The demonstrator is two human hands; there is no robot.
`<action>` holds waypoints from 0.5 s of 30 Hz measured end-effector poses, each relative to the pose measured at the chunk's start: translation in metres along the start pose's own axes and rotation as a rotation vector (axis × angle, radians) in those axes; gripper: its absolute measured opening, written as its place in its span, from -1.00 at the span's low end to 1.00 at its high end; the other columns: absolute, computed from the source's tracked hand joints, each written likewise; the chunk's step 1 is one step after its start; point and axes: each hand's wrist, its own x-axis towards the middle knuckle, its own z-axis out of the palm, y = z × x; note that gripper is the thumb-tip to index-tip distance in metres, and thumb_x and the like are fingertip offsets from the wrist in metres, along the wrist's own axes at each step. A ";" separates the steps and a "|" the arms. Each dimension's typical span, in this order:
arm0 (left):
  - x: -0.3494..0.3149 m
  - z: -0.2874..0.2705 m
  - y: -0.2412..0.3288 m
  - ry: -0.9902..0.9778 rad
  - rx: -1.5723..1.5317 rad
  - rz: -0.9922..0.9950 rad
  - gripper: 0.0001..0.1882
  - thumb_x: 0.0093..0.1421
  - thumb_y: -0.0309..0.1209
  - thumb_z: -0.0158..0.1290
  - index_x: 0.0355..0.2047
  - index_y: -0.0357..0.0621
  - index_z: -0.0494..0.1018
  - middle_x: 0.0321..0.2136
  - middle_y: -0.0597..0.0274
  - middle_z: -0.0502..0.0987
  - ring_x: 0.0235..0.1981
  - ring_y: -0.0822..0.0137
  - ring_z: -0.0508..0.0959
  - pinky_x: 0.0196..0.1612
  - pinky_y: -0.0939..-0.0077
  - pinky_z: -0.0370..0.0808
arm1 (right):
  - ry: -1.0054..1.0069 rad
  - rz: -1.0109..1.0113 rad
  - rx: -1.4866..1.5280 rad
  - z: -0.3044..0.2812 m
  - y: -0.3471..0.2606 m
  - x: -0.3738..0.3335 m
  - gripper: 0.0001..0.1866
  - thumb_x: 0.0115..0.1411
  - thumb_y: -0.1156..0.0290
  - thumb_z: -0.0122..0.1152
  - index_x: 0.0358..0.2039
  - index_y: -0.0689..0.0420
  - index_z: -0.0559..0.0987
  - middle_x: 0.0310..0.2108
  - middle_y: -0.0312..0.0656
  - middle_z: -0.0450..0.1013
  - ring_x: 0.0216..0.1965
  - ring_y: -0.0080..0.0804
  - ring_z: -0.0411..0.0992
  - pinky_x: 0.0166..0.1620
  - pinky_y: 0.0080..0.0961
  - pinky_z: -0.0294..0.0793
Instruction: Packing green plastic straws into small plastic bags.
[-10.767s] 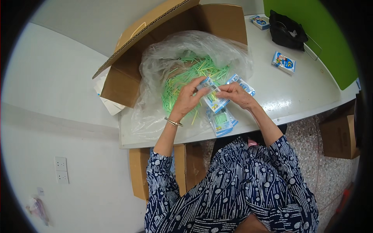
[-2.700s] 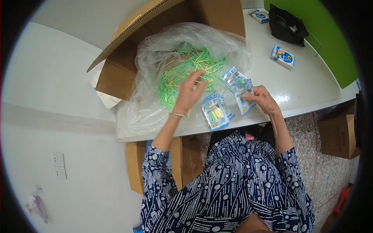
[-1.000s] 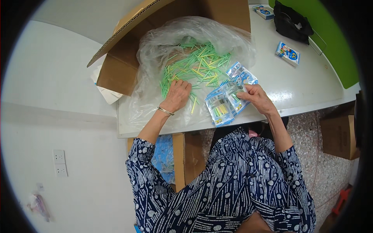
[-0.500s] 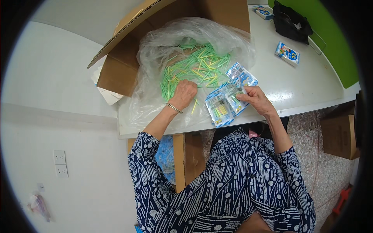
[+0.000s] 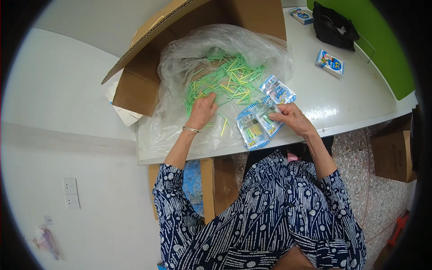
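Short, thin green and yellow plastic sticks [image 5: 234, 74] lie heaped on a crinkled clear plastic sheet [image 5: 175, 58]. My left hand [image 5: 204, 111], with a bracelet at the wrist, is at the heap's near edge. Its fingers are curled down among the sticks, and their tips are hidden. To the right, my right hand [image 5: 293, 118] pinches a small blue-and-white packet [image 5: 265, 107] between thumb and fingers. Beside it on the left lies another such packet [image 5: 253, 130], with green and yellow sticks showing through its window. A third packet [image 5: 279, 91] lies just beyond my right hand.
A large open cardboard box [image 5: 135, 85] stands on its side behind the heap. On the white table [image 5: 315, 96], two small blue-and-white boxes [image 5: 330, 63] and a black bag [image 5: 333, 29] lie at the far right, by a green panel [image 5: 387, 58]. Single sticks [image 5: 224, 127] lie near the front.
My left hand has moved left, and its fingers are now in the near-left part of the heap. My right hand stays at the packets, hardly shifted.
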 end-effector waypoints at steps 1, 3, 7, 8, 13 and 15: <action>0.002 -0.004 0.001 0.031 -0.066 -0.063 -0.89 0.02 -0.56 0.01 -0.42 -0.25 0.31 -0.64 0.10 0.45 -0.59 0.11 0.48 -0.48 0.36 0.44 | -0.010 0.013 -0.011 -0.001 0.003 0.002 -0.74 0.15 0.39 0.18 -0.21 0.31 0.56 -0.37 -0.32 0.53 -0.38 -0.74 0.41 -0.27 -0.76 0.38; 0.008 -0.011 0.005 0.036 -0.340 -0.215 -0.89 0.06 -0.55 0.02 -0.39 -0.23 0.33 -0.63 0.20 0.44 -0.58 0.26 0.47 -0.47 0.45 0.45 | -0.017 0.030 -0.024 -0.001 0.007 0.004 -0.74 0.16 0.39 0.18 -0.21 0.30 0.56 -0.36 -0.32 0.53 -0.37 -0.74 0.41 -0.27 -0.77 0.38; 0.026 -0.040 0.069 0.193 -1.078 -0.322 -0.84 0.15 -0.52 0.05 -0.25 -0.20 0.36 -0.56 0.40 0.44 -0.50 0.58 0.45 -0.38 0.64 0.46 | -0.049 0.031 -0.022 0.001 0.007 0.005 -0.74 0.17 0.38 0.17 -0.21 0.30 0.56 -0.36 -0.34 0.52 -0.37 -0.76 0.39 -0.26 -0.77 0.37; 0.028 -0.045 0.082 0.197 -1.078 -0.324 -0.84 0.15 -0.52 0.05 -0.25 -0.20 0.36 -0.56 0.40 0.44 -0.50 0.58 0.45 -0.38 0.64 0.46 | -0.069 0.030 -0.010 0.001 0.006 0.005 -0.74 0.18 0.37 0.16 -0.21 0.30 0.56 -0.37 -0.34 0.52 -0.37 -0.76 0.39 -0.26 -0.77 0.36; 0.031 -0.042 0.120 0.295 -1.205 -0.212 -0.59 0.14 -0.60 0.02 0.01 -0.24 0.22 -0.41 0.26 0.52 -0.38 0.52 0.50 -0.31 0.62 0.50 | -0.086 0.014 0.033 0.005 0.003 0.003 -0.74 0.20 0.36 0.14 -0.22 0.29 0.56 -0.37 -0.35 0.52 -0.37 -0.76 0.38 -0.26 -0.77 0.36; 0.030 -0.039 0.128 0.271 -1.186 -0.209 -0.56 0.15 -0.62 0.01 0.04 -0.24 0.19 -0.38 0.24 0.53 -0.37 0.51 0.50 -0.30 0.61 0.51 | -0.090 0.010 0.033 0.005 0.002 0.003 -0.74 0.21 0.35 0.13 -0.21 0.29 0.56 -0.36 -0.35 0.52 -0.36 -0.76 0.38 -0.26 -0.77 0.36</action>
